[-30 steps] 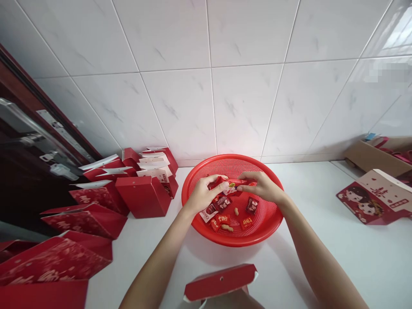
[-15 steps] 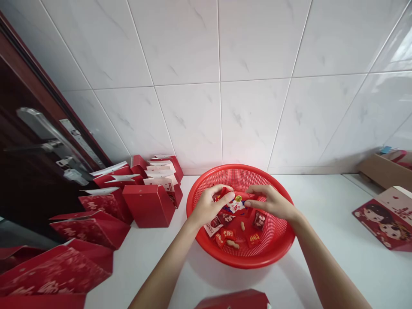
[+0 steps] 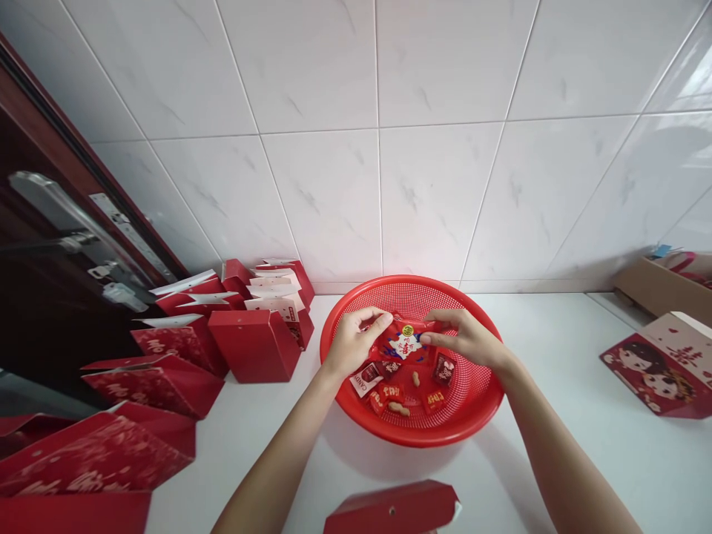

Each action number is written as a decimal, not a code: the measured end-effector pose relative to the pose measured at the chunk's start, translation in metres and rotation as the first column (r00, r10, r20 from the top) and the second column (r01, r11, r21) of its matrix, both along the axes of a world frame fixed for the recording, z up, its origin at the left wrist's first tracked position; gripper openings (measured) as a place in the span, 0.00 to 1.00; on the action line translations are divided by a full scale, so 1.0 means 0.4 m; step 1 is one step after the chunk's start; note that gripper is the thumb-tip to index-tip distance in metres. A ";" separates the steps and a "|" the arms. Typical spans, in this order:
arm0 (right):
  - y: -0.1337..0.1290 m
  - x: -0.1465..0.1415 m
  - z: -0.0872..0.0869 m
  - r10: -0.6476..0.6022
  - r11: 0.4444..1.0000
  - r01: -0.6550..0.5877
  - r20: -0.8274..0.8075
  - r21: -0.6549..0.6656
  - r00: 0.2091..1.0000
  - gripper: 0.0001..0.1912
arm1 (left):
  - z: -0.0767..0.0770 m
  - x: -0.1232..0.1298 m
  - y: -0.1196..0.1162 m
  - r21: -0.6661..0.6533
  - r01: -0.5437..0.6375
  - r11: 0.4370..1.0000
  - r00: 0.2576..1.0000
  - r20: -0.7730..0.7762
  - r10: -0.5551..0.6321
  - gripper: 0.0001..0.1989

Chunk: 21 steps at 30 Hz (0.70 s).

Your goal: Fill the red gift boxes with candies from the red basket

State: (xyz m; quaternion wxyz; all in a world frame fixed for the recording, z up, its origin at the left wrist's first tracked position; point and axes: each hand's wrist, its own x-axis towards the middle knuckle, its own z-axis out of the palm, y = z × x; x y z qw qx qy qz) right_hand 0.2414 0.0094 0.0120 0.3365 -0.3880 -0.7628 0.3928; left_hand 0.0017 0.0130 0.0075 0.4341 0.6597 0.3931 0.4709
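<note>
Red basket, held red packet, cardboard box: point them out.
Red basket (image 3: 417,436), head view, front rim.
Held red packet (image 3: 406,345), head view, white patch on its face.
Cardboard box (image 3: 653,287), head view, side wall.

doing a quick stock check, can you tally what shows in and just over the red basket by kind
Held red packet: 1
Unshelled peanuts: 2
Dark maroon wrapped sweets: 2
Red wrapped sweets with yellow lettering: 3
White packet marked CANDY: 1
Total visible: 9
</note>
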 end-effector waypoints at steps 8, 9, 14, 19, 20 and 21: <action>-0.010 -0.005 0.013 -0.024 0.998 0.022 0.040 0.064 0.999 0.21 | 0.009 0.000 -0.005 -0.137 -0.031 0.990 0.995 0.085 0.043 0.23; -0.010 -0.005 0.013 -0.032 0.997 0.028 0.045 0.071 0.998 0.21 | 0.008 0.000 -0.003 -0.139 -0.035 0.990 0.996 0.079 0.047 0.23; 0.005 0.003 -0.006 -0.188 0.978 0.177 0.100 0.111 0.977 0.16 | -0.013 -0.009 0.018 -0.136 -0.132 0.982 0.991 -0.042 0.127 0.20; 0.026 0.014 -0.032 -0.410 0.912 0.388 0.315 0.132 0.856 0.16 | -0.037 -0.012 0.016 -0.152 0.007 0.988 0.903 -0.423 -0.071 0.16; 0.028 0.015 -0.035 -0.442 0.896 0.428 0.338 0.122 0.830 0.16 | -0.039 -0.011 0.012 -0.156 0.063 0.986 0.850 -0.509 -0.135 0.16; 0.028 0.016 -0.035 -0.481 0.874 0.473 0.339 0.110 0.809 0.15 | -0.040 -0.010 0.008 -0.164 0.123 0.979 0.780 -0.593 -0.197 0.16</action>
